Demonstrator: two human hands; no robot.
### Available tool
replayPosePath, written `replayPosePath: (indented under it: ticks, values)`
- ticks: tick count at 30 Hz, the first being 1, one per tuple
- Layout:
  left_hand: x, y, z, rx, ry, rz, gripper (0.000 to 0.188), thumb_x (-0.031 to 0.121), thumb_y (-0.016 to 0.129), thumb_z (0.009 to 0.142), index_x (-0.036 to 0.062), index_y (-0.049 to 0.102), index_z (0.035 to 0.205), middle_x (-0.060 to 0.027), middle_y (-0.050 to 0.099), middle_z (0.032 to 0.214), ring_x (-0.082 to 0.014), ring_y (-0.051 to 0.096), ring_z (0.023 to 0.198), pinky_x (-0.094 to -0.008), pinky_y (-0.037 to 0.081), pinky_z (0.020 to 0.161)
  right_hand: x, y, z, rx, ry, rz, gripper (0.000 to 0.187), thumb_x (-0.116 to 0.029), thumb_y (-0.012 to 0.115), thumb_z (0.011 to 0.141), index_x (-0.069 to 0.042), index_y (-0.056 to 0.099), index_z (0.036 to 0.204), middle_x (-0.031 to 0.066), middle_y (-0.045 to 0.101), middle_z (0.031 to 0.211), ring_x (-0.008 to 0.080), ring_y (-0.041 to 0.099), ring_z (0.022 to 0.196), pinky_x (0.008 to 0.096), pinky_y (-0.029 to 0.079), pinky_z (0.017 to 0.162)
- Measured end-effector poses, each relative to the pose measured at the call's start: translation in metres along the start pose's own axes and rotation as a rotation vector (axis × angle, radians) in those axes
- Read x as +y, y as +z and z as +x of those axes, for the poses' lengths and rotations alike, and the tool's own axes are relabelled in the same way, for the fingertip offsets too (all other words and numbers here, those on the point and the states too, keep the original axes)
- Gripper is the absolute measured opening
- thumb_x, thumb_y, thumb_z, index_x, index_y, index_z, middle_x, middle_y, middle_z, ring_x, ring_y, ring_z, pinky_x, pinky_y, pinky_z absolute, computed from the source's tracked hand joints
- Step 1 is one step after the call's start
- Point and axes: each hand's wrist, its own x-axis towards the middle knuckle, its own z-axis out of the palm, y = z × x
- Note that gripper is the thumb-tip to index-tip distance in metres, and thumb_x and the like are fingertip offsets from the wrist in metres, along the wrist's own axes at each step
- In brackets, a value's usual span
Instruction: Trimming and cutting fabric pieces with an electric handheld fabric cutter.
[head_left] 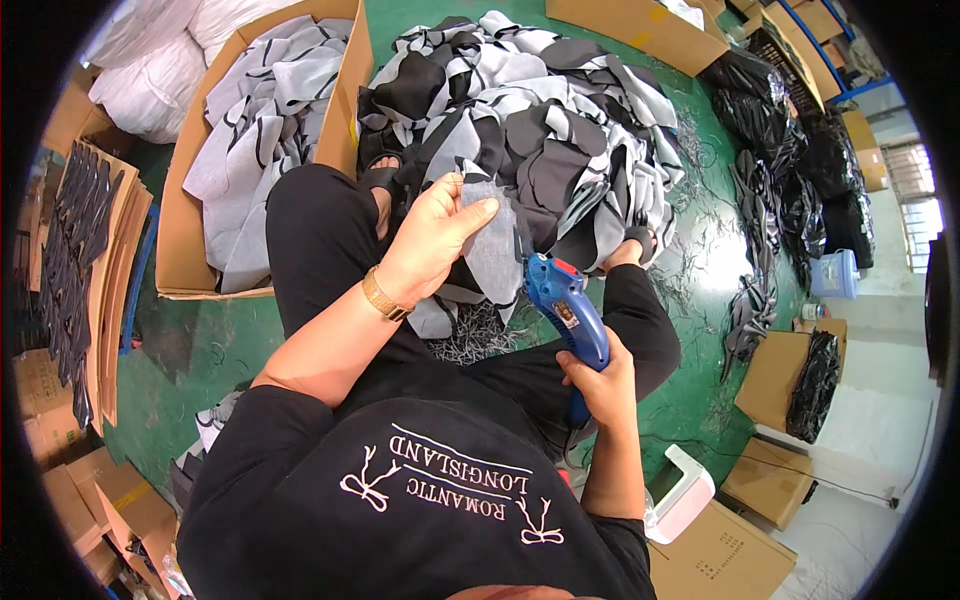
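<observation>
My left hand (pixel 430 235) pinches the upper part of a thin grey fabric piece (pixel 492 262) between thumb and fingers, so that it hangs down from the grip. In my right hand (pixel 608 380) is the handle of a blue handheld electric cutter (pixel 566 303) with a red patch on its head. The cutter's narrow tip points up and lies right along the fabric's right edge; whether it touches cannot be made out. Just beyond both hands spreads a big floor pile of grey, white and black fabric pieces (pixel 560 130).
A cardboard box (pixel 355 75) full of similar grey pieces stands at the left by my knee. Thin trimmings (pixel 480 335) litter the green floor (pixel 690 410). Black plastic bags (pixel 820 150), more cartons (pixel 770 475) and a white-and-pink object (pixel 685 495) sit at the right.
</observation>
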Motion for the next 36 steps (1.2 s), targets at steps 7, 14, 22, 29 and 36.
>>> replayPosePath:
  ticks: [7, 14, 22, 29, 36]
  values:
    - [0.007, 0.007, -0.007, -0.052, 0.015, 0.028, 0.025, 0.006, 0.059, 0.092, 0.0031, 0.051, 0.115, -0.0036, 0.063, 0.103, -0.0086, 0.06, 0.091, -0.0245, 0.048, 0.082, -0.005, 0.0, 0.003, -0.024, 0.013, 0.046, 0.03, -0.007, 0.072, 0.073, 0.002, 0.058, 0.098, 0.0036, 0.059, 0.072, 0.0096, 0.056, 0.056, 0.0251, 0.046, 0.052]
    - [0.008, 0.004, -0.01, -0.029, -0.002, 0.328, 0.027, 0.006, 0.06, 0.091, 0.0009, 0.053, 0.116, -0.0009, 0.062, 0.103, -0.0047, 0.058, 0.089, -0.0228, 0.047, 0.082, -0.013, -0.007, 0.007, -0.083, 0.047, 0.096, 0.032, -0.006, 0.072, 0.073, 0.003, 0.058, 0.1, 0.003, 0.059, 0.074, 0.0092, 0.055, 0.057, 0.0252, 0.047, 0.051]
    - [0.018, 0.001, -0.011, -0.184, 0.008, 0.469, 0.023, 0.006, 0.061, 0.089, 0.0011, 0.055, 0.11, 0.004, 0.058, 0.095, -0.0001, 0.049, 0.077, -0.0176, 0.042, 0.066, -0.016, -0.013, 0.014, -0.198, 0.142, 0.197, 0.03, 0.002, 0.066, 0.069, 0.004, 0.058, 0.098, 0.0063, 0.059, 0.079, 0.013, 0.057, 0.059, 0.0273, 0.049, 0.052]
    - [0.03, -0.008, -0.008, -0.293, -0.019, 0.648, 0.034, 0.006, 0.063, 0.085, -0.0039, 0.053, 0.116, 0.0068, 0.053, 0.084, 0.001, 0.042, 0.07, -0.0173, 0.039, 0.06, -0.016, -0.017, 0.019, -0.283, 0.162, 0.235, 0.031, 0.003, 0.068, 0.069, 0.004, 0.058, 0.098, 0.0065, 0.059, 0.084, 0.0134, 0.057, 0.06, 0.0283, 0.05, 0.052]
    - [0.045, -0.006, -0.006, -0.436, 0.015, 0.836, 0.026, 0.008, 0.062, 0.08, -0.0032, 0.057, 0.103, 0.0003, 0.051, 0.074, -0.0045, 0.041, 0.068, -0.023, 0.039, 0.06, -0.019, -0.017, 0.024, -0.322, 0.154, 0.204, 0.034, -0.003, 0.072, 0.072, 0.003, 0.058, 0.103, 0.0025, 0.057, 0.077, 0.0101, 0.055, 0.059, 0.025, 0.046, 0.053]
